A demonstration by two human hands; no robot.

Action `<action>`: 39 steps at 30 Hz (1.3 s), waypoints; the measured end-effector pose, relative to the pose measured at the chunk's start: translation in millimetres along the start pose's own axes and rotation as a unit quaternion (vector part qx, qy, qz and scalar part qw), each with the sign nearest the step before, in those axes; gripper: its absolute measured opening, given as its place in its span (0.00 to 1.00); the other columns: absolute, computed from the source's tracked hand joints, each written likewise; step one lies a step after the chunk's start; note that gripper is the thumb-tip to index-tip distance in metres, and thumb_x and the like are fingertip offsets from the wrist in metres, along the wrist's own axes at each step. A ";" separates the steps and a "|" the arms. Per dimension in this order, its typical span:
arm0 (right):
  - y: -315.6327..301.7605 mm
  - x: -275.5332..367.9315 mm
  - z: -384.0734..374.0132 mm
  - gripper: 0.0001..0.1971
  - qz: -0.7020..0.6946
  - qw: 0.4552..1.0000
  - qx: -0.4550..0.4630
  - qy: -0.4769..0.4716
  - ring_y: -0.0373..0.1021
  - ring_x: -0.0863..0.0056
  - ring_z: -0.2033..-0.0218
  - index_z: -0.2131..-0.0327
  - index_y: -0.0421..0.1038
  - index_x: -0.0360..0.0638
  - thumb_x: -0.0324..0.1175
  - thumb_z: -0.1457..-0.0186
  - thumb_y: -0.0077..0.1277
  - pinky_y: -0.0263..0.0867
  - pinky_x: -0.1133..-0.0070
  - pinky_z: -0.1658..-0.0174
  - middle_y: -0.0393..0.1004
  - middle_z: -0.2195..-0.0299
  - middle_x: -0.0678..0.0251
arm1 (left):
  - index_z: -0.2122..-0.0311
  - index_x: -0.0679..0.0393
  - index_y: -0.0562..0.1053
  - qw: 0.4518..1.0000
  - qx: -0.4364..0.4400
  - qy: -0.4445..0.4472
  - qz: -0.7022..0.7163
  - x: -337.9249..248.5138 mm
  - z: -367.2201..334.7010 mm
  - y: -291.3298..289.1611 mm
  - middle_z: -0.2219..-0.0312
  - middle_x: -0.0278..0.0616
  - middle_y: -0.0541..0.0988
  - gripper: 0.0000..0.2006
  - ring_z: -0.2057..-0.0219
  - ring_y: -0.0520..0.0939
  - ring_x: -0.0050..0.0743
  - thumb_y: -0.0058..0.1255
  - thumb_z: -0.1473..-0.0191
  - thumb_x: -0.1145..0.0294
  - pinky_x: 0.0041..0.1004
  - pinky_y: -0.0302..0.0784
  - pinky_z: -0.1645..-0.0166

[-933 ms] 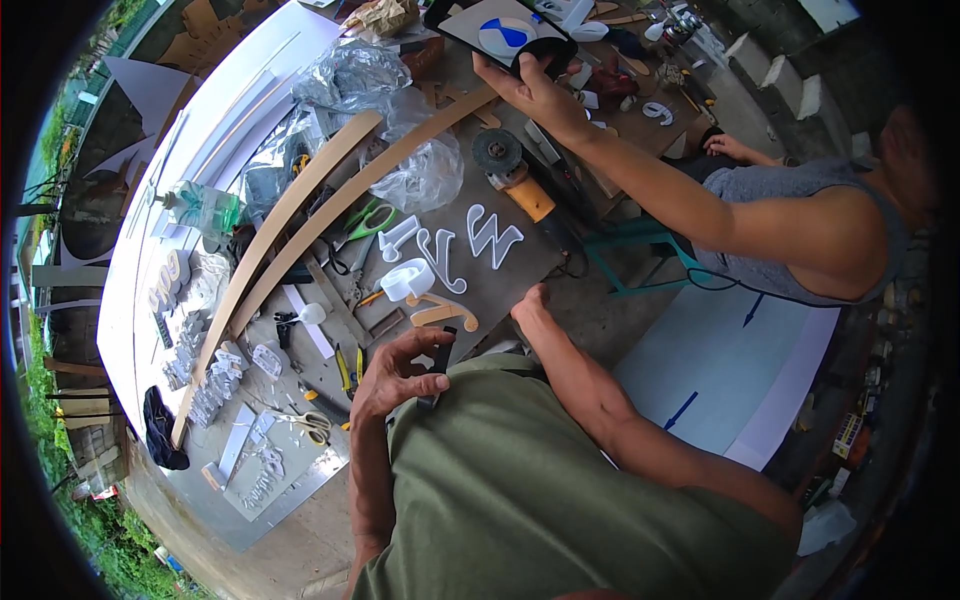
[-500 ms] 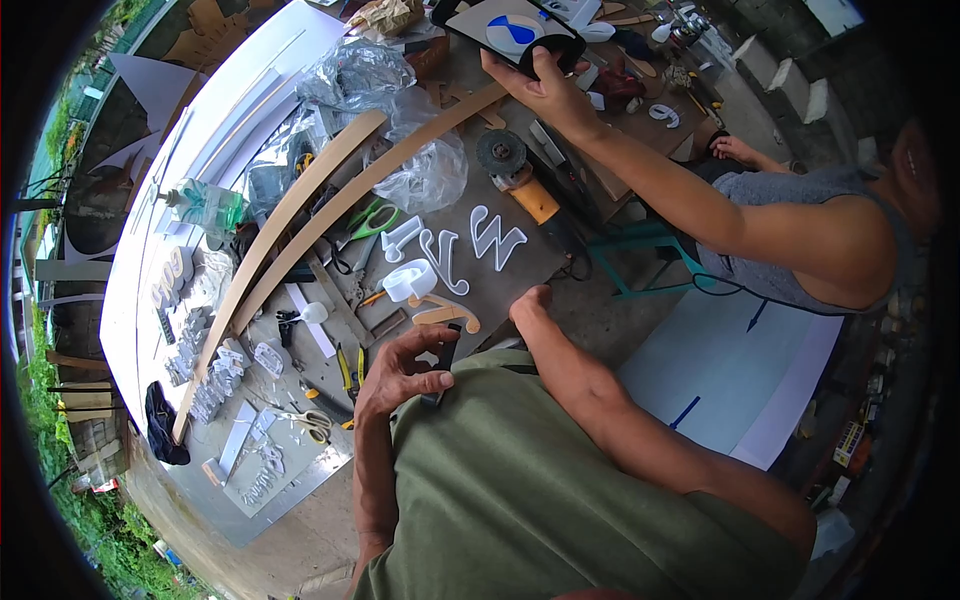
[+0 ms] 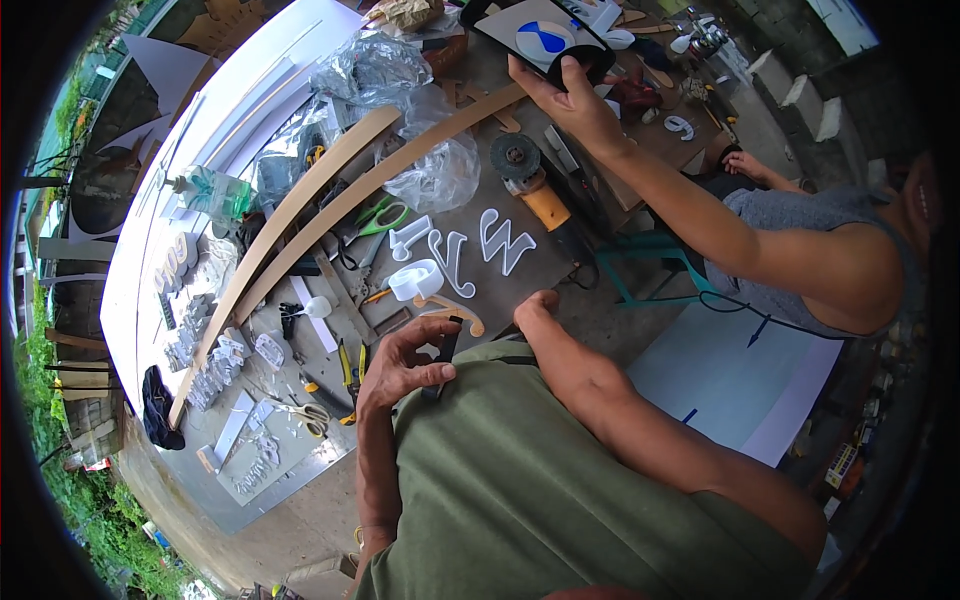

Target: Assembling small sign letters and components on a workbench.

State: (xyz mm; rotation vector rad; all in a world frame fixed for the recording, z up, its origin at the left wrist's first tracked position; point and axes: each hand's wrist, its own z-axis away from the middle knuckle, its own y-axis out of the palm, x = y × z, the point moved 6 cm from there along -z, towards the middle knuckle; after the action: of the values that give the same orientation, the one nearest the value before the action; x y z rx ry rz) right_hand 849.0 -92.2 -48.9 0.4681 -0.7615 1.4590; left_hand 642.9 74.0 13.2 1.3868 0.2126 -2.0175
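My left hand point(image 3: 405, 362) is raised in front of my green shirt and pinches a thin dark strip point(image 3: 446, 340) that stands nearly upright between thumb and fingers. My right hand point(image 3: 533, 308) rests at the near edge of the grey worktop point(image 3: 520, 285), fingers curled under with nothing seen in them. Just beyond my hands lie a small curved wooden piece point(image 3: 455, 314), a white ring-shaped piece point(image 3: 415, 280) and white cut-out letters point(image 3: 503, 240).
A person in a grey top reaches an arm point(image 3: 690, 205) across, holding up a black board with a blue-and-white shape point(image 3: 545, 35). An angle grinder point(image 3: 530, 185), green scissors point(image 3: 375, 215), long curved wooden strips point(image 3: 320, 200), plastic bags point(image 3: 435, 165) and several tools crowd the table.
My left hand has shifted slightly and tilted the dark strip more upright. My right hand and the other person's raised board stay about where they were.
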 end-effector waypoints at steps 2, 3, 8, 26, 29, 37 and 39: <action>0.1 -5.7 -1.3 0.40 -0.016 1.000 0.002 -0.001 0.63 0.71 0.47 0.43 0.63 0.45 0.69 0.43 0.31 0.51 0.74 0.37 0.67 0.47 0.60 | 0.48 0.63 0.76 1.000 -0.008 -0.001 0.004 0.1 0.2 -3.2 0.47 0.38 0.74 0.31 0.54 0.75 0.28 0.73 0.60 0.66 0.28 0.79 0.54; -1.1 -4.6 -1.3 0.39 -0.033 0.999 0.001 0.001 0.63 0.71 0.47 0.44 0.63 0.45 0.69 0.43 0.31 0.51 0.74 0.37 0.67 0.47 0.60 | 0.48 0.63 0.76 1.000 -0.009 0.000 0.004 0.2 0.6 -4.6 0.47 0.38 0.74 0.31 0.54 0.75 0.28 0.73 0.60 0.66 0.28 0.79 0.54; -1.2 1.3 -0.9 0.37 -0.120 0.993 -0.006 0.012 0.62 0.71 0.47 0.44 0.63 0.45 0.67 0.43 0.30 0.51 0.74 0.38 0.66 0.48 0.61 | 0.48 0.62 0.76 0.998 -0.023 -0.001 0.055 6.7 1.5 -9.3 0.46 0.39 0.73 0.31 0.53 0.75 0.28 0.73 0.60 0.67 0.28 0.80 0.53; -1.7 32.6 6.8 0.31 -0.423 0.903 -0.048 0.051 0.60 0.73 0.48 0.47 0.63 0.45 0.58 0.41 0.28 0.51 0.73 0.38 0.64 0.51 0.62 | 0.48 0.62 0.76 0.996 -0.021 -0.008 0.089 6.9 -2.5 -13.5 0.49 0.37 0.73 0.32 0.53 0.75 0.28 0.74 0.61 0.66 0.29 0.77 0.52; -2.7 37.0 8.3 0.30 -0.470 0.879 -0.053 0.058 0.60 0.73 0.48 0.47 0.62 0.45 0.57 0.41 0.28 0.50 0.73 0.38 0.63 0.51 0.63 | 0.47 0.62 0.75 0.997 -0.011 0.004 0.080 5.6 -4.7 -14.0 0.48 0.36 0.74 0.30 0.53 0.76 0.27 0.72 0.58 0.69 0.28 0.79 0.52; -10.8 34.1 21.0 0.27 -0.581 0.812 -0.046 0.020 0.59 0.74 0.48 0.48 0.62 0.45 0.53 0.40 0.27 0.50 0.73 0.38 0.62 0.53 0.64 | 0.46 0.60 0.75 0.998 -0.023 -0.015 0.055 8.5 -15.2 -22.7 0.53 0.36 0.75 0.32 0.54 0.75 0.25 0.73 0.60 0.66 0.27 0.75 0.51; -10.7 43.3 20.3 0.26 -0.619 0.783 -0.058 0.034 0.59 0.74 0.48 0.48 0.62 0.45 0.52 0.39 0.27 0.50 0.73 0.38 0.62 0.53 0.64 | 0.46 0.59 0.76 0.997 -0.021 -0.043 0.063 10.9 -5.5 -15.2 0.57 0.36 0.77 0.32 0.55 0.75 0.25 0.73 0.60 0.65 0.29 0.75 0.50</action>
State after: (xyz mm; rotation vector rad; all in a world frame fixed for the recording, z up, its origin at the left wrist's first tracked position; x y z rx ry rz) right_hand 853.6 -76.9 -2.6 0.6332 -0.3065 0.1759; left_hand 635.7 83.5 -2.2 1.2526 0.1245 -1.9531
